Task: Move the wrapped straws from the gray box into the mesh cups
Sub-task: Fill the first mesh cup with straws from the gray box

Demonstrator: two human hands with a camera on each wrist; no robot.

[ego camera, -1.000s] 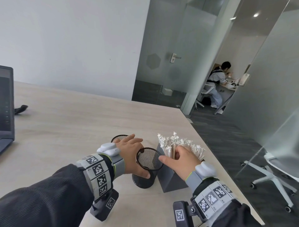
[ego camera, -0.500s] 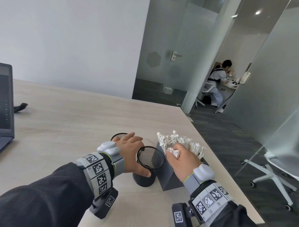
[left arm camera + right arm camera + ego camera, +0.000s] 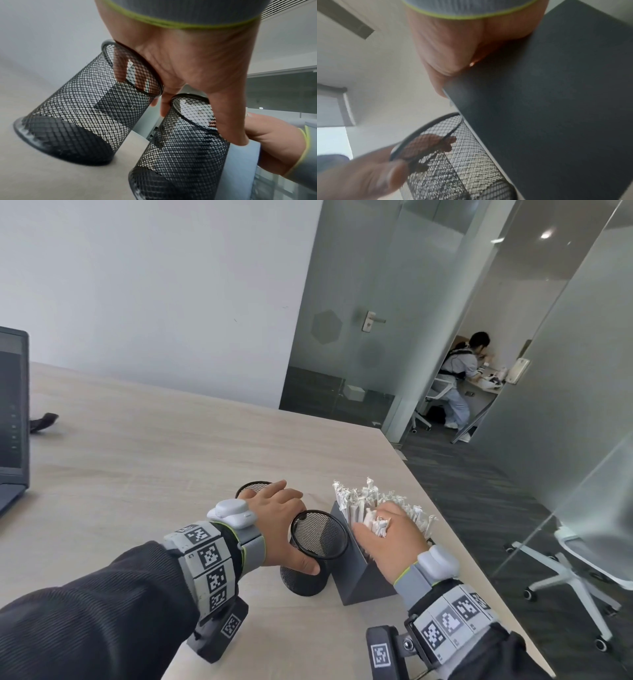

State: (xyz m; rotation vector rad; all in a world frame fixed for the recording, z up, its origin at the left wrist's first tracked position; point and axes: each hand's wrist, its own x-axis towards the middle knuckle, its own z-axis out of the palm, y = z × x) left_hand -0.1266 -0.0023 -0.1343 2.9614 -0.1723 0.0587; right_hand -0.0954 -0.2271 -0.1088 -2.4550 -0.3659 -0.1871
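Looking down from the head view, the left hand [image 3: 274,518] sits at lower centre with its thumb hooked round the near mesh cup [image 3: 318,534], fingers spread over the far mesh cup [image 3: 251,487] behind it. Just right of that, the right hand [image 3: 390,537] is down on the gray box [image 3: 363,580], fingers curled into a bunch of wrapped straws [image 3: 375,523], whose crimped white tips poke out above the knuckles. More straws stand packed in the box. All of it rests on the pale wooden table [image 3: 154,446], a laptop [image 3: 12,405] at the left edge, a seated person [image 3: 459,381] far off at upper right.

Over to the left wrist view: both cups upright, the far mesh cup [image 3: 89,108] at left, the near mesh cup [image 3: 178,148] at lower centre, the left hand [image 3: 197,60] spanning their rims, thumb pressed down the near one's side. The right hand [image 3: 274,142] shows at right.

Right wrist view, blurred: the gray box [image 3: 556,108] fills the right half, the right hand [image 3: 453,44] against its top edge, the near mesh cup [image 3: 450,162] at bottom. How its fingers close cannot be told here.
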